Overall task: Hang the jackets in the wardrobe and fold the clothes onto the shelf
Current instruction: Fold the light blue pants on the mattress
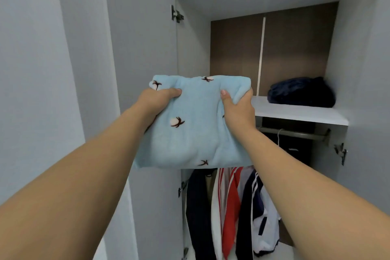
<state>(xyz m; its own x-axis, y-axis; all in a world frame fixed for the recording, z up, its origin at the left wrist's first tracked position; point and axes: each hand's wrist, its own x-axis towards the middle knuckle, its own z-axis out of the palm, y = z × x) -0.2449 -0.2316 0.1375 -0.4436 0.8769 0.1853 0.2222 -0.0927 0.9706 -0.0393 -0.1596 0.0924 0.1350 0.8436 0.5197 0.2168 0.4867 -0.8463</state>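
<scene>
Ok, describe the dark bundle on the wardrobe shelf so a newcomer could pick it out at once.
Look into the open wardrobe, at the white shelf above the hanging rail. At its right end, against the brown back panel, lies a navy folded garment. It is the only thing on the shelf, dark and plain, unlike the light blue patterned fleece held in both hands in front.

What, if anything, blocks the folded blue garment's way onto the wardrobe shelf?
Nothing visible does. Both doors are open, and the folded blue garment, gripped by the left hand and right hand, is raised before the white shelf. The dark folded garment lies at the shelf's right, leaving bare board beside it.
</scene>
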